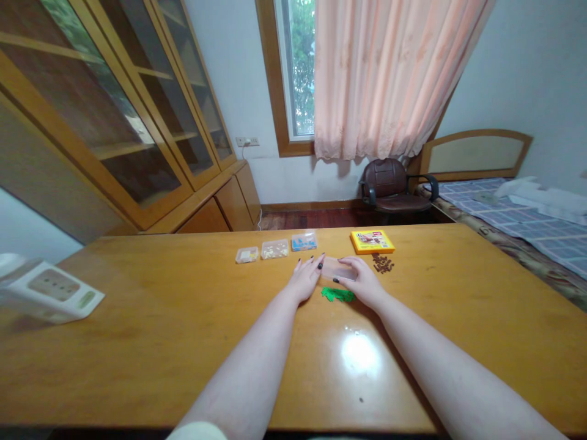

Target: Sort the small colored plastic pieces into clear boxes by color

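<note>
Both my hands rest on the wooden table [183, 318] around a small clear plastic box [338, 269]. My left hand [306, 278] touches the box's left end with its fingertips bent toward it. My right hand [362, 282] curls over the box's right side and grips it. A little heap of green pieces [338, 295] lies on the table just in front of the box, between my wrists. A cluster of brown pieces [382, 263] sits right of my right hand.
A yellow box [372, 241] lies behind the brown pieces. Three small clear boxes stand in a row at the back: white-filled [246, 255], cream-filled [274, 249], blue-filled [304, 240]. A white device [46, 292] sits at the left edge. Chair [392, 186] and bed [518, 214] stand beyond.
</note>
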`<state>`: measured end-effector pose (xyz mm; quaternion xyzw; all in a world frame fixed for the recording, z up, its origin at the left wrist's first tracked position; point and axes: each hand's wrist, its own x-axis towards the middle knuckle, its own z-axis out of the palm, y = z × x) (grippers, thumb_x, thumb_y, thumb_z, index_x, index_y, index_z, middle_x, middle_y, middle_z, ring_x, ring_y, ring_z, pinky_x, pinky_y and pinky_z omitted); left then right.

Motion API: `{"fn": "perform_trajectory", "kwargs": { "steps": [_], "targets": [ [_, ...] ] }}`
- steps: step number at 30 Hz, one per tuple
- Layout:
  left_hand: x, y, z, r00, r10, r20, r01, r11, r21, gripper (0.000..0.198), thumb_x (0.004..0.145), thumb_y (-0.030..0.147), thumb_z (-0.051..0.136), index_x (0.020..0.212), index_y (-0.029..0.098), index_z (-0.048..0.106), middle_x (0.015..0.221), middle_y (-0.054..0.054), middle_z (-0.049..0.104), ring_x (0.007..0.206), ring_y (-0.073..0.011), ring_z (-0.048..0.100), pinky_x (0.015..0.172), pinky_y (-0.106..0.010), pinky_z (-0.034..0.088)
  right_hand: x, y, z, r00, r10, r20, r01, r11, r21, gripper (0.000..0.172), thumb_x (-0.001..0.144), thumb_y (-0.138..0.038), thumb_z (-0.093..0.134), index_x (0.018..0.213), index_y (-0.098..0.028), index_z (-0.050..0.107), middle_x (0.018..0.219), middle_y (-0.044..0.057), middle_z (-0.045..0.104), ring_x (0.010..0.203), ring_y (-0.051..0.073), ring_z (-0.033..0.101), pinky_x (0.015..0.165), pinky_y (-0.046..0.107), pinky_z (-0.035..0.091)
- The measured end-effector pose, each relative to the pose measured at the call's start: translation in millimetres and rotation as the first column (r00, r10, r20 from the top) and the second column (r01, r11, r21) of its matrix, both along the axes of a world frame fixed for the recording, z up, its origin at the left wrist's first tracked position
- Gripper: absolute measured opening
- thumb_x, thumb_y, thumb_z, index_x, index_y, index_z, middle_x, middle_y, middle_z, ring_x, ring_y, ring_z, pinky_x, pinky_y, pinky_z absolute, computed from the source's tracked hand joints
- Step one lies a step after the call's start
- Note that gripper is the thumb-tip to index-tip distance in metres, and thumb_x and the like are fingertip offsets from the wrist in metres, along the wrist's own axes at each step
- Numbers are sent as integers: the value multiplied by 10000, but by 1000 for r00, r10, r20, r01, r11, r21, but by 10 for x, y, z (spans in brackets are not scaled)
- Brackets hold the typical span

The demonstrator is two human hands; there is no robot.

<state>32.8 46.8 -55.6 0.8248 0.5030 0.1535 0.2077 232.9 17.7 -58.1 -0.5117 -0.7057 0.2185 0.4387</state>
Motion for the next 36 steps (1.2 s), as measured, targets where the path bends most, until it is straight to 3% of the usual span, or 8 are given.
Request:
{"fn": "perform_trajectory", "kwargs": {
  "steps": [3,6,10,17,20,24,31,36],
  "targets": [
    [13,-31,33,999,32,-4,-32,1000,-3,489,944,415,201,1377,269,373,1418,-35,420,1324,-187,343,1126,-475,130,74,73,-56,976,-181,-120,179,984,-23,434,701,-384,655,1074,-169,599,1105,117,598,1046,262,548,948,439,403],
    [30,-114,109,999,-42,-1,42,999,17,434,928,410,299,1285,265,499,1315,-35,541,1232,-193,461,1128,-473,139,139,168,-171,944,-277,-180,260,959,-113,480,689,-402,655,1087,-143,587,1114,136,600,1025,270,565,928,441,415],
    [54,-266,185,976,-219,-4,219,975,28,390,901,370,384,1234,260,555,1263,-26,585,1171,-193,515,1129,-431,181,169,220,-258,936,-282,-211,245,952,-182,495,673,-406,663,1095,-157,588,1104,123,618,1011,266,579,921,440,420],
    [216,-416,186,930,-363,-56,366,930,39,525,855,435,470,1349,264,423,1448,-69,369,1342,-229,310,1123,-492,153,83,176,-243,923,-292,-251,256,952,-166,497,645,-394,678,1076,-162,592,1092,120,622,1024,269,573,927,437,418],
    [264,-423,171,903,-429,-28,430,903,13,532,815,439,535,1313,259,476,1406,-73,432,1316,-245,354,1111,-472,207,51,162,-220,919,-283,-275,241,954,-178,500,647,-374,676,1092,-167,583,1101,113,627,1021,264,577,923,436,420],
    [203,-403,129,850,-500,166,510,860,-20,410,792,324,575,1190,226,603,1280,-69,567,1201,-214,493,1057,-369,339,22,126,-151,931,-282,-234,238,950,-200,504,622,-331,693,1084,-158,592,1111,119,622,1015,260,579,924,424,422],
    [77,-309,68,807,-284,518,436,878,-198,312,790,293,573,1053,162,678,1080,-77,679,988,-206,622,911,-319,463,-23,72,-117,982,-151,-110,129,975,-182,514,611,-304,729,1087,-150,610,1118,128,620,1030,250,577,940,423,418],
    [48,-177,70,819,16,573,22,998,-59,247,816,318,538,908,142,686,904,-71,681,857,-187,618,829,-328,491,-40,45,-85,987,-89,-133,67,985,-161,448,585,-313,758,997,-167,658,1084,113,648,1039,260,583,972,447,400]
  ]
}}
